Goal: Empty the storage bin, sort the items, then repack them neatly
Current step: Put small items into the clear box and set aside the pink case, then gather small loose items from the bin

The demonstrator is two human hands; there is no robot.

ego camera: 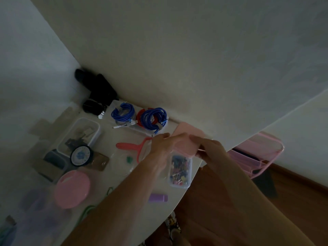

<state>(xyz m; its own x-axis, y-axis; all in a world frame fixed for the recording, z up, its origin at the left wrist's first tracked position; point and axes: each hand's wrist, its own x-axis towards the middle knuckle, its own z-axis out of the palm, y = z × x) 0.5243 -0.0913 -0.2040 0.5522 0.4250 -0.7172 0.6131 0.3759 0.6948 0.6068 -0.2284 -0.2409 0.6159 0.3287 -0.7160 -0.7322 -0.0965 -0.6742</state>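
Both hands, left hand point(162, 145) and right hand point(206, 148), are pinching a flat pink plastic lid point(184, 145) over the clear pin-filled box point(180, 170) near the table's edge; looking light and stiff, it is best held by its edges.

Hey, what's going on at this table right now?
A person is sorting small items on a white table. Both hands, left hand and right hand, hold a pink lid over a clear box of coloured clips. Coiled blue cables, a round pink container and a purple tube lie around it.
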